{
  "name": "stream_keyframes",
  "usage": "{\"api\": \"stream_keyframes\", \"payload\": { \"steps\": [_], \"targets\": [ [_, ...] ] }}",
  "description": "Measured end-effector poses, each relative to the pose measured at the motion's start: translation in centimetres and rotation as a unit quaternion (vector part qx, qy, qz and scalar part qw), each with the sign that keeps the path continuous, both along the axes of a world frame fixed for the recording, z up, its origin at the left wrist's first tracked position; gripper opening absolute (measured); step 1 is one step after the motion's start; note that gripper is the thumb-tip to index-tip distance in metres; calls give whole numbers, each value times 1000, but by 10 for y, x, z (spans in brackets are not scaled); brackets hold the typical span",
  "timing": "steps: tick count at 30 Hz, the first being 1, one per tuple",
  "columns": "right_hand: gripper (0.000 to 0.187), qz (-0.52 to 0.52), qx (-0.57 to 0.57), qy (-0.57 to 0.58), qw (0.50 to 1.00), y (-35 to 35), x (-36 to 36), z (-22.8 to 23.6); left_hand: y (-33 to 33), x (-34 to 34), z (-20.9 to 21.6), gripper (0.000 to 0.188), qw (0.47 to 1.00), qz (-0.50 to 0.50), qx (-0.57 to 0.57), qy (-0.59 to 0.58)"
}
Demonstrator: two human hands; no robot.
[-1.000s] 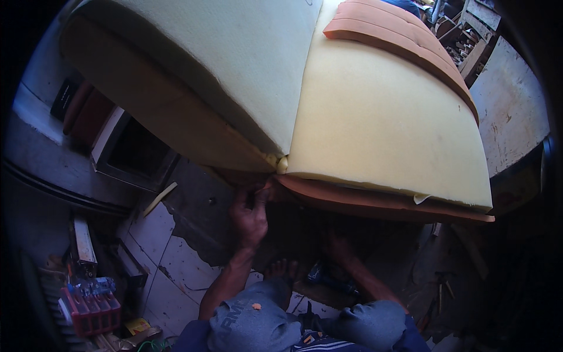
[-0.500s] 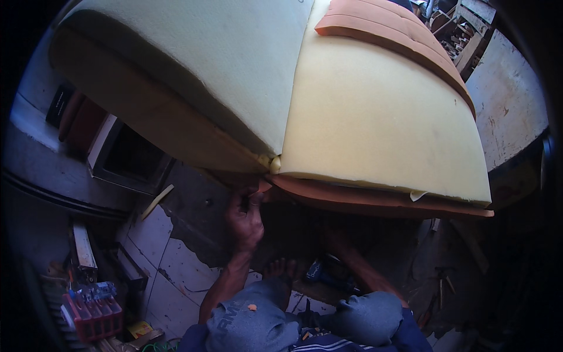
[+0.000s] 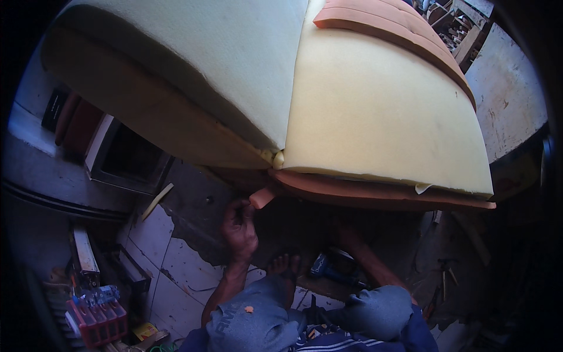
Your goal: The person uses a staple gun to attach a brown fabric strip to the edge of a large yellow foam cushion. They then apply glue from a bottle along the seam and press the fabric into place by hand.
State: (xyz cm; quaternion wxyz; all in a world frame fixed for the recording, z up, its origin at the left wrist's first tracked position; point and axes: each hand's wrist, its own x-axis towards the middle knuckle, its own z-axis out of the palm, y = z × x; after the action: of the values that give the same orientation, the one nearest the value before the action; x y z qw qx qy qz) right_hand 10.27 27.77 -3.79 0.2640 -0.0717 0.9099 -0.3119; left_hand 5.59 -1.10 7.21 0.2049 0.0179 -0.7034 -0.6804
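Observation:
My left hand (image 3: 239,233) pinches the end of an orange foam strip (image 3: 263,198), which sticks out below the inner corner of a foam-padded seat. Pale yellow foam (image 3: 387,117) covers the seat, and a taller padded section (image 3: 193,53) rises beside it on the left. Along the seat's lower front edge runs an orange foam layer (image 3: 363,192). Beneath that edge, in deep shadow, is my right hand (image 3: 347,234); its fingers are too dark to make out. A small yellow foam lump (image 3: 278,159) shows in the corner between the two sections.
A blue power tool (image 3: 334,271) lies on the floor by my foot. At the lower left stands a red compartmented box (image 3: 98,320) among tools. A dark-fronted box (image 3: 130,154) is at the left, and a hammer (image 3: 446,276) lies at the right.
My left hand has moved down and slightly left, drawing the orange foam strip's end out from the corner. My right hand has shifted slightly right.

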Motion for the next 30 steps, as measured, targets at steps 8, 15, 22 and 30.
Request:
{"api": "stream_keyframes", "payload": {
  "steps": [8,15,22,30],
  "targets": [
    [49,-9,18,67,998,5,2,-8,-16,18,-12,11,1000,5,-13,-27],
    [47,39,73,158,984,48,36,-25,-34,47,-18,14,996,43,-17,-79],
    [49,-5,74,48,996,57,42,-5,-31,68,-35,21,989,42,-43,-133],
    [45,10,90,102,991,71,47,-30,-73,88,-33,36,974,116,123,-150]
  ]
}}
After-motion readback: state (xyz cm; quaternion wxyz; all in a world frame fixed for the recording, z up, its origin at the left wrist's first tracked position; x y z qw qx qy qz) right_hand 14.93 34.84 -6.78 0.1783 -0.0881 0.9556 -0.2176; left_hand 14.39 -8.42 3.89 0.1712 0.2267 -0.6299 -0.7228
